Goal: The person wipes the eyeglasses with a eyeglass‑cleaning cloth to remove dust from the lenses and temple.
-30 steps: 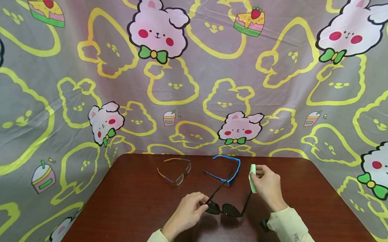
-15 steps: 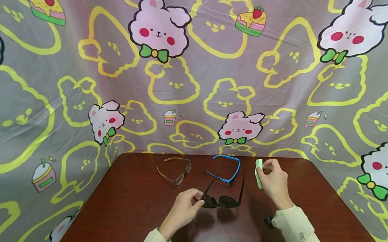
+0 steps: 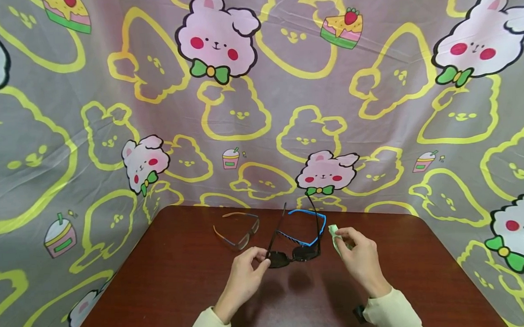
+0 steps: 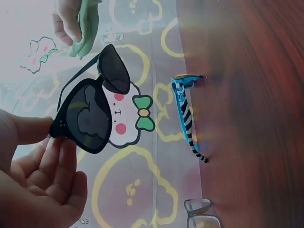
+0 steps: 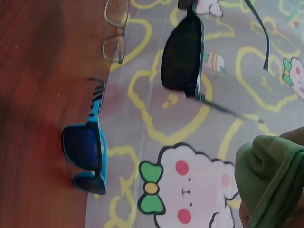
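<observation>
My left hand [image 3: 244,278] pinches the black sunglasses [image 3: 306,253] at one end of the frame, by the hinge. Their temples are unfolded and point away toward the cloth backdrop, and the glasses are held up above the table. In the left wrist view the thumb and index finger [image 4: 35,130] grip the corner beside the dark lens [image 4: 90,118]. My right hand [image 3: 364,261] holds a folded light-green cloth [image 3: 333,232] between thumb and fingers, to the right of the sunglasses and apart from them. In the right wrist view the green cloth [image 5: 268,180] covers most of the fingers.
Blue-framed sunglasses [image 3: 324,224] with a black-striped temple lie on the brown table [image 3: 162,282], behind the held pair. Left of them lie clear eyeglasses [image 3: 244,241] with orange temple tips. A cartoon-printed cloth [image 3: 242,101] hangs around the table's back and sides.
The left hand has raised the black sunglasses and tilted their temples upward. The right hand with the green cloth drew away to the right, then came partly back toward the glasses.
</observation>
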The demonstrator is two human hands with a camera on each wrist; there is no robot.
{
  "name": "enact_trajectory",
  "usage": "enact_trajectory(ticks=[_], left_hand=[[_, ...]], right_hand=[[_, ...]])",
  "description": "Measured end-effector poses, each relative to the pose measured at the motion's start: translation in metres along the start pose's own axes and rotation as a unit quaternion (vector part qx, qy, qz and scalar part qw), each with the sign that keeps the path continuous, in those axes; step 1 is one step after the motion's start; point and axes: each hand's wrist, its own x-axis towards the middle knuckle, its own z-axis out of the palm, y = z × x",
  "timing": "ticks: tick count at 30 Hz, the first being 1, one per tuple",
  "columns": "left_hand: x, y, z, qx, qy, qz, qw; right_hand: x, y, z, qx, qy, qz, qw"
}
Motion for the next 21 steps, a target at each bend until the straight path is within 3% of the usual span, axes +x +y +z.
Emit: enact_trajectory(ticks=[7, 16, 21], left_hand=[[0.003, 0.004, 0.0, -0.008, 0.007, 0.001, 0.9999], [0.004, 0.006, 0.002, -0.017, 0.018, 0.001, 0.9997], [0.004, 0.01, 0.003, -0.022, 0.017, -0.005, 0.9996]], right_hand=[[-0.007, -0.009, 0.005, -0.006, -0.012, -0.052, 0.999], [-0.011, -0.011, 0.011, -0.065, -0.002, -0.142, 0.988], [-0.011, -0.013, 0.014, -0.07, -0.004, -0.155, 0.985]])
